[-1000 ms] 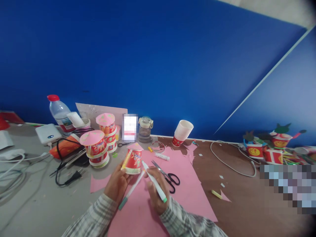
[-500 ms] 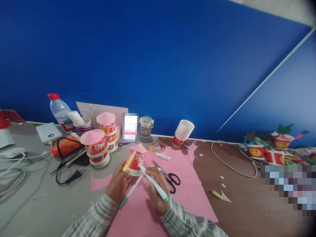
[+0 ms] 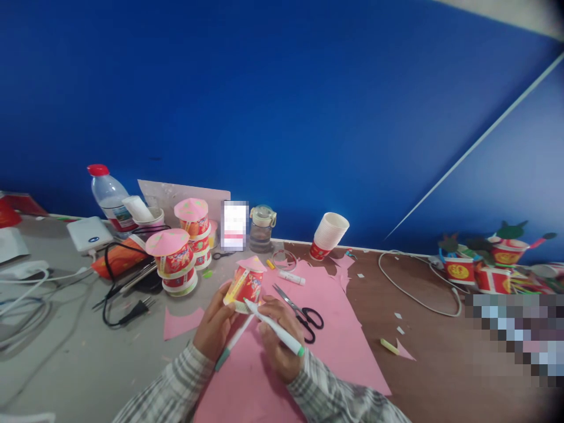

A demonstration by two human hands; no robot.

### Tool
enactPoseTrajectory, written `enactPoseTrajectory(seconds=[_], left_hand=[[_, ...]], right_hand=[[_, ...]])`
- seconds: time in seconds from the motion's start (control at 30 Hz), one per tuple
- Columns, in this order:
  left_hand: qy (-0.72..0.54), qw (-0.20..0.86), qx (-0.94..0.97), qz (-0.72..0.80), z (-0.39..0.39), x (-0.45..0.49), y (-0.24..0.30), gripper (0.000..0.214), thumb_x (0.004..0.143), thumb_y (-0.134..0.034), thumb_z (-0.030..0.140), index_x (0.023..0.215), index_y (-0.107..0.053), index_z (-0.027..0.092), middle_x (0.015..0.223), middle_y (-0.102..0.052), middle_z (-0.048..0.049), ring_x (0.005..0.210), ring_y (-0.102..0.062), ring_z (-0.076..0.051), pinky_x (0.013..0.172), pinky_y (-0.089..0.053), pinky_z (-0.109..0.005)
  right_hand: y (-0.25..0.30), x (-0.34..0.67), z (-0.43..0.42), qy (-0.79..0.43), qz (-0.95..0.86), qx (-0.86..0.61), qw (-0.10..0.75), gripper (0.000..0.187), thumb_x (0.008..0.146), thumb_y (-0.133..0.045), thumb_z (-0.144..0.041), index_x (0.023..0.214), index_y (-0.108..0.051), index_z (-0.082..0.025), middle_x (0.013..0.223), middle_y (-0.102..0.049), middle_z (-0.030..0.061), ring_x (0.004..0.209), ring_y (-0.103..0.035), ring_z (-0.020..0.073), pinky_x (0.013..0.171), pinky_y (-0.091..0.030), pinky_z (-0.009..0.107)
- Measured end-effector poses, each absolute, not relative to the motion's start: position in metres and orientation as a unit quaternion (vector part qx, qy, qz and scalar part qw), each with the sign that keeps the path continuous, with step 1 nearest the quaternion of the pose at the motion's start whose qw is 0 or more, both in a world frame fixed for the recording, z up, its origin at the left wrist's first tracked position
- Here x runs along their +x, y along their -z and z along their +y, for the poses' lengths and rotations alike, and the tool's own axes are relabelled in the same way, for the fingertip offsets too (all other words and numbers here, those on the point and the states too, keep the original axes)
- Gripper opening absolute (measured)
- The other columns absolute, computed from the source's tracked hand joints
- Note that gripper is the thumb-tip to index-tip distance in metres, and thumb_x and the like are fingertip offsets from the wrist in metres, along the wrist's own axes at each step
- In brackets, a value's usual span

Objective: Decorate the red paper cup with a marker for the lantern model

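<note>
My left hand grips a red paper cup with a pink paper cone on top, holding it tilted above a pink paper sheet. A second white marker with a green end also lies along my left palm. My right hand is closed round a white marker with a green cap, and its tip touches the lower side of the cup. Both sleeves are plaid.
Black scissors lie just right of my hands. Two stacks of pink-topped cups stand to the left, near a water bottle, cables and a black plug. A stack of white cups, a glass jar and decorated cups line the blue wall.
The marker tip in my right hand has slid leftward and down along the cup. The view has shifted slightly; the cup stays in my left hand.
</note>
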State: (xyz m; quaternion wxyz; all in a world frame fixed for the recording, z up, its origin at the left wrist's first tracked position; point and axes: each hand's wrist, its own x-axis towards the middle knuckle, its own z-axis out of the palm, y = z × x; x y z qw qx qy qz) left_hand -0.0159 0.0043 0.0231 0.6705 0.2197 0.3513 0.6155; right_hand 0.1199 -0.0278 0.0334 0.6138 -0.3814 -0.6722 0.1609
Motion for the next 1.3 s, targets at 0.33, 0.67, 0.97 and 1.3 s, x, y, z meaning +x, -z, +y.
enactPoseTrajectory(seconds=[0.33,0.67,0.97,1.3], left_hand=[[-0.612,0.671,0.212,0.360,0.0036,-0.0142,-0.0258,0.053,0.044,-0.061,0.015,0.096,-0.054,0.023,0.091,-0.066,-0.0083,0.091,-0.053,-0.034,0.078,-0.039,-0.051],[-0.619,0.656,0.223,0.369,0.0042,-0.0134,-0.0281,0.051,0.042,-0.062,0.015,0.093,-0.055,0.020,0.093,-0.065,-0.0105,0.098,-0.047,-0.036,0.082,-0.034,-0.052],[-0.622,0.657,0.232,0.358,0.0041,-0.0142,-0.0250,0.050,0.044,-0.063,0.017,0.093,-0.055,0.021,0.096,-0.064,-0.0107,0.099,-0.047,-0.036,0.083,-0.034,-0.052],[-0.622,0.660,0.222,0.358,0.0034,-0.0134,-0.0281,0.051,0.043,-0.063,0.015,0.093,-0.055,0.019,0.093,-0.065,-0.0110,0.099,-0.047,-0.036,0.084,-0.033,-0.052]], right_hand=[[-0.0307,0.1204,-0.0261,-0.159,-0.667,-0.402,0.607,0.014,0.079,-0.054,-0.021,0.088,-0.066,-0.020,0.073,-0.072,0.0030,0.083,-0.069,0.0233,0.083,-0.057,0.036],[-0.0283,0.1197,-0.0259,-0.160,-0.671,-0.405,0.600,0.015,0.080,-0.053,-0.022,0.090,-0.064,-0.021,0.078,-0.073,0.0038,0.088,-0.069,0.0252,0.082,-0.058,0.037],[-0.0351,0.1177,-0.0267,-0.129,-0.679,-0.388,0.609,0.013,0.081,-0.053,-0.023,0.089,-0.064,-0.021,0.073,-0.072,0.0021,0.082,-0.070,0.0246,0.085,-0.055,0.040],[-0.0355,0.1181,-0.0266,-0.122,-0.680,-0.390,0.608,0.013,0.082,-0.052,-0.025,0.088,-0.063,-0.021,0.073,-0.072,0.0019,0.078,-0.070,0.0235,0.085,-0.055,0.040]])
